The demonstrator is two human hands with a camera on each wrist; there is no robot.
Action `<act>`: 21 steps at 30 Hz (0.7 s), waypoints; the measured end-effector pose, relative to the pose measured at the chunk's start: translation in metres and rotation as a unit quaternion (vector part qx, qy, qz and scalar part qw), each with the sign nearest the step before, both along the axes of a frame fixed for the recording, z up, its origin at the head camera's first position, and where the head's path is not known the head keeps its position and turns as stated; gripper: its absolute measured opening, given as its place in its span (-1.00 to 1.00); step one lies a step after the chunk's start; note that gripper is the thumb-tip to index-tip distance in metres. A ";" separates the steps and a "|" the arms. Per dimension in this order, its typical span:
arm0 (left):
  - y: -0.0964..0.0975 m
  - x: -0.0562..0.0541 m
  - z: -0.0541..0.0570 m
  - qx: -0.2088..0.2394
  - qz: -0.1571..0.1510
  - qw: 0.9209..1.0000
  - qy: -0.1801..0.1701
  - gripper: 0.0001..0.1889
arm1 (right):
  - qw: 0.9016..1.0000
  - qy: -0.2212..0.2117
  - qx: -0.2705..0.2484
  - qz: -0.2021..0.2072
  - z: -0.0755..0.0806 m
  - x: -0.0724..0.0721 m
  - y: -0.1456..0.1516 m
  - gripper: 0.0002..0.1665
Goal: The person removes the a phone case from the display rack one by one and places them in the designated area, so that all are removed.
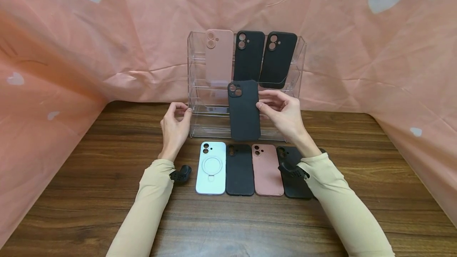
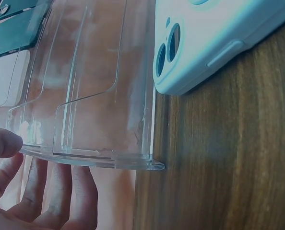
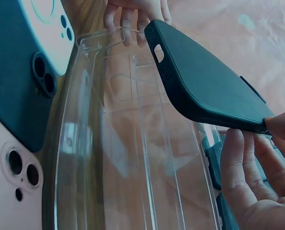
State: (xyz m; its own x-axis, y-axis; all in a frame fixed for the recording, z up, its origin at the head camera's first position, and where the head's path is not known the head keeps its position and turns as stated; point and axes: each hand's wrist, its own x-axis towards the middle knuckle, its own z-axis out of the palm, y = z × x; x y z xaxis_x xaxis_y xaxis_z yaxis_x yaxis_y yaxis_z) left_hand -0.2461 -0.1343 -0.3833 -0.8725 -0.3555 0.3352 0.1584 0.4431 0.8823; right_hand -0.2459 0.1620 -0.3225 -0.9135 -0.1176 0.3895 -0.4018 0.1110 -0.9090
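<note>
A black phone case (image 1: 244, 112) (camera cutout (image 1: 235, 89) at upper left) is held up before a clear tiered rack (image 1: 210, 121).

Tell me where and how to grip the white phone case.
Probably pinch the white phone case by its left long edge, coming from the left: it lies flat with no case on that side, while a black case sits close along its right.

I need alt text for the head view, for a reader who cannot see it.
A person's right hand holds a black phone case before a clear tiered rack, whose side the left hand grips. A pink case and two black cases stand high in the rack; a row of white, black and pink cases lies on the wooden table.
</note>
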 end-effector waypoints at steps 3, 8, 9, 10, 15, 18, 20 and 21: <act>0.000 -0.001 0.001 0.002 0.000 1.000 0.003 -0.84 | 1.000 -0.023 -0.016 0.011 0.000 0.003 0.005 -0.55; 0.000 -0.001 0.003 0.002 0.000 1.000 0.001 -0.84 | 0.998 -0.051 -0.036 0.024 0.000 0.008 0.013 -0.56; 0.000 -0.001 0.003 0.002 0.000 1.000 0.001 -0.84 | 0.998 -0.053 -0.037 0.024 0.000 0.010 0.015 -0.56; 0.000 -0.001 0.003 0.002 -0.001 1.000 0.001 -0.84 | 0.998 -0.053 -0.034 0.022 0.000 0.011 0.017 -0.57; 0.000 0.000 0.002 0.003 0.000 1.000 -0.003 -0.84 | 0.998 -0.059 -0.033 0.012 -0.002 0.020 0.028 -0.59; 0.000 0.002 0.001 0.000 0.004 1.000 -0.008 -0.84 | 0.997 -0.064 -0.044 0.010 -0.004 0.026 0.036 -0.61; 0.000 0.002 0.001 -0.002 0.004 1.000 -0.006 -0.84 | 0.996 -0.064 -0.054 0.010 -0.005 0.030 0.041 -0.63; 0.000 0.002 0.002 -0.003 0.004 1.000 -0.004 -0.84 | 0.996 -0.065 -0.060 0.012 -0.005 0.032 0.043 -0.64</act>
State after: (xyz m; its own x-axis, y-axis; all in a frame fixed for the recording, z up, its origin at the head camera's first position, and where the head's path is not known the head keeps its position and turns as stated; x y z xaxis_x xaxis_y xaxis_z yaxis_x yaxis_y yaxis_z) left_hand -0.2443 -0.1341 -0.3816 -0.8721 -0.3603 0.3311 0.1485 0.4500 0.8806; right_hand -0.2142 0.2049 -0.3272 -0.9548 -0.0996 0.2802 -0.2807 -0.0091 -0.9598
